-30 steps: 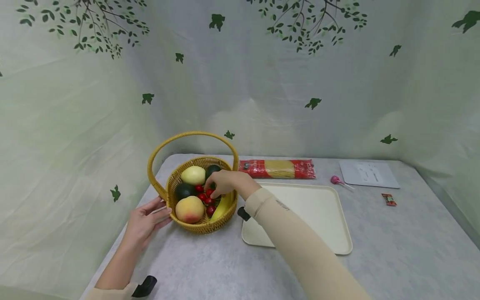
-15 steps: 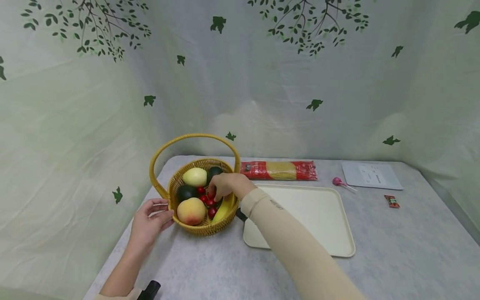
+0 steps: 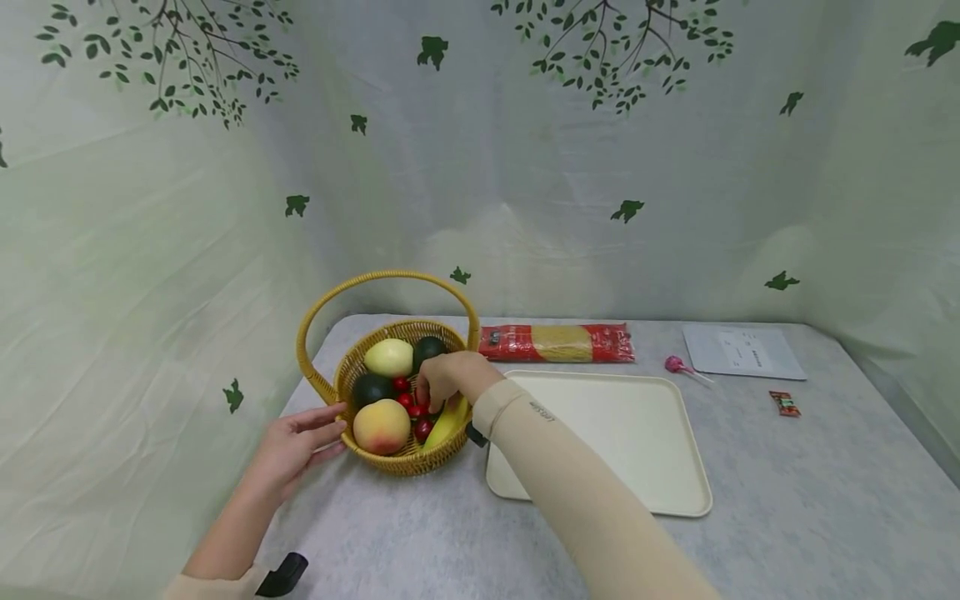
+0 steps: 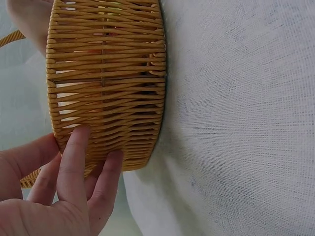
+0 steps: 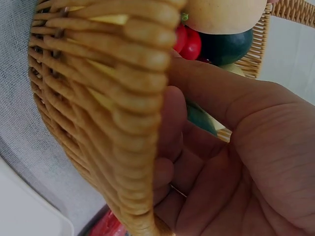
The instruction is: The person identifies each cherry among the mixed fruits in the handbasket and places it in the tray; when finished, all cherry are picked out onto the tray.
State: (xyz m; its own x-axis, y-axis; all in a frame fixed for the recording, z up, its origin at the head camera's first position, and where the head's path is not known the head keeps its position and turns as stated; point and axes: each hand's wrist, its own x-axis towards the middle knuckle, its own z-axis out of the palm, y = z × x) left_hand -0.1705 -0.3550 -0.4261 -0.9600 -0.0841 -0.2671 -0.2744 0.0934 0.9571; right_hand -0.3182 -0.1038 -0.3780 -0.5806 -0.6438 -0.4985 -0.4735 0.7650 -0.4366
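Note:
The yellow-brown wicker basket point(image 3: 408, 467) stands at the table's left. It holds a peach point(image 3: 382, 427), a pale yellow-green fruit point(image 3: 389, 357), dark green fruits point(image 3: 372, 388), a banana point(image 3: 448, 425) and several small red round fruits point(image 3: 423, 429). With extended fingers, my left hand point(image 3: 294, 450) touches the basket's outer left side; the left wrist view shows fingers point(image 4: 74, 167) against the weave. Over the right rim reaches my right hand point(image 3: 453, 375), its fingers bent down among the red fruits. The rim hides its fingertips in the right wrist view, so any grip is unclear.
A cream tray point(image 3: 600, 433) lies right of the basket, partly under my right forearm. Behind it is a red-and-yellow noodle packet point(image 3: 558, 342). Further right are a pink lollipop point(image 3: 675, 364), a silver-grey flat item point(image 3: 742, 350) and a small red wrapper point(image 3: 784, 404).
My right hand has shifted slightly right and lower inside the basket, its fingers still bent over the red fruits. My left hand stays at the basket's side.

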